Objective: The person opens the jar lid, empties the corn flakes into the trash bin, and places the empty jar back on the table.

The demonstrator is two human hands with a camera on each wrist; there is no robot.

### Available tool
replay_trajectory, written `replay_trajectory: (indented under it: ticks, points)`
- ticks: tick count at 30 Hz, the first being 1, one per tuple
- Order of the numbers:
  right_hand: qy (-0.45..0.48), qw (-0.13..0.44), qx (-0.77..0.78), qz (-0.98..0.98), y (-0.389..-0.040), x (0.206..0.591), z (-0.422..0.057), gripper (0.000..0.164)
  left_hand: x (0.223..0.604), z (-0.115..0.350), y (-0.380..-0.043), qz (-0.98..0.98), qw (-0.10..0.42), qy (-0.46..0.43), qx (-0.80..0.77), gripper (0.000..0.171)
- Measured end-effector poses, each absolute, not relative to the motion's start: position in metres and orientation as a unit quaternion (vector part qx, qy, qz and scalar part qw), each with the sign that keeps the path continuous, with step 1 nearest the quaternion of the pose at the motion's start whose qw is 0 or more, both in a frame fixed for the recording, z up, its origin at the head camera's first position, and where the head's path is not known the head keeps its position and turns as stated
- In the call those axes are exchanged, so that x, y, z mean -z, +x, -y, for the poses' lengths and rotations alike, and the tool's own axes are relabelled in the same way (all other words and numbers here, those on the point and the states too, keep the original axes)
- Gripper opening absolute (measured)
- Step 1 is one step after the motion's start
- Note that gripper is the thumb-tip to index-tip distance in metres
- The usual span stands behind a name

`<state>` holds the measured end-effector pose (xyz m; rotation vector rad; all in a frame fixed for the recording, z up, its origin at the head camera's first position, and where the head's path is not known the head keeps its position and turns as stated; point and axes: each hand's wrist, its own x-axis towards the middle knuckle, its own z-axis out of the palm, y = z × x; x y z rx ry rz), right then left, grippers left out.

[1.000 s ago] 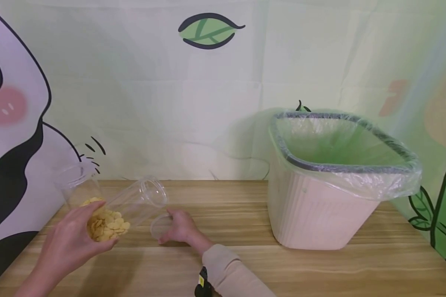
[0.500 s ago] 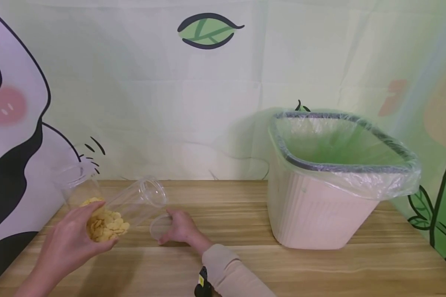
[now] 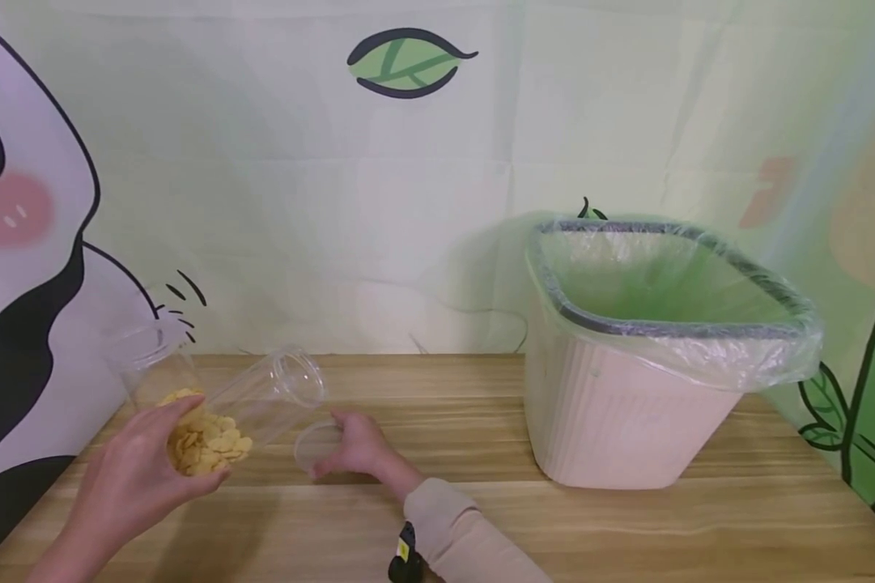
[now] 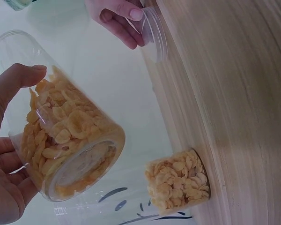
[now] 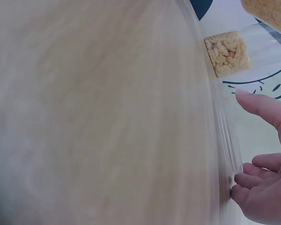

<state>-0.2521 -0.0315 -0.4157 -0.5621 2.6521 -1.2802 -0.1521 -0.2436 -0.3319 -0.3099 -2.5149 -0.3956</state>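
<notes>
My left hand (image 3: 134, 461) grips a clear plastic jar (image 3: 265, 393) tilted over the table, its mouth to the upper right. Yellow cereal flakes (image 4: 65, 126) fill its lower part, and in the left wrist view my thumb and fingers wrap round its side. By a round clear lid (image 3: 312, 447) low on the table is my right hand (image 3: 360, 445). Thumb and fingers are spread apart at the lid's near rim, the fingertips (image 5: 239, 180) right at its edge. Behind the left hand stands a second clear jar (image 3: 149, 360), upright, with flakes at its bottom (image 5: 227, 54).
A pale pink waste bin (image 3: 626, 421), lined with a clear bag (image 3: 750, 360) under a grey rim, stands on the right of the wooden table (image 3: 437, 518). A printed cloth backdrop (image 3: 299, 194) with a panda and a leaf hangs behind.
My right hand has shifted slightly to the right at the lid, which stays in its place. The left hand and its jar have barely moved.
</notes>
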Motion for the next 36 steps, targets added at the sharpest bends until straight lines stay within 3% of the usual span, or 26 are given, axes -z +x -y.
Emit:
replay_trajectory:
  ticks: [12, 36]
  points:
    - [-0.148, 0.082, 0.482, -0.860, -0.243, 0.406, 0.024, 0.089, 0.331, 0.243, -0.153, 0.941, 0.283, -0.117, 0.146, 0.080]
    - [-0.207, 0.074, 0.490, -0.844, -0.219, 0.376, -0.007, 0.091, 0.330, 0.236, -0.151, 0.937, 0.289, -0.120, 0.158, 0.081]
